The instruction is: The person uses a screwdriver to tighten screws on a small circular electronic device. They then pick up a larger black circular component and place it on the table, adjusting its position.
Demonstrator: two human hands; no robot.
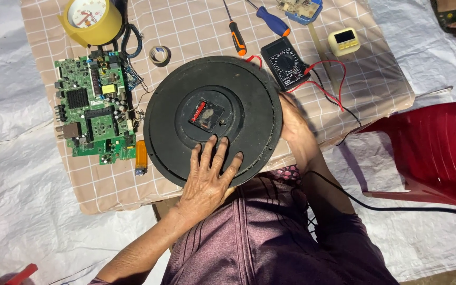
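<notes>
On the checked cloth (186,31), left hand (207,177) fingers spread flat, right hand (294,129) clasping the black clock back (254,89).

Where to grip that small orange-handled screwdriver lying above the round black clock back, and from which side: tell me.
Grip the orange-handled screwdriver by its thick orange-and-black handle, coming from above. It lies flat on the checked cloth, thin shaft pointing away, with free space on both sides of the handle.
</notes>
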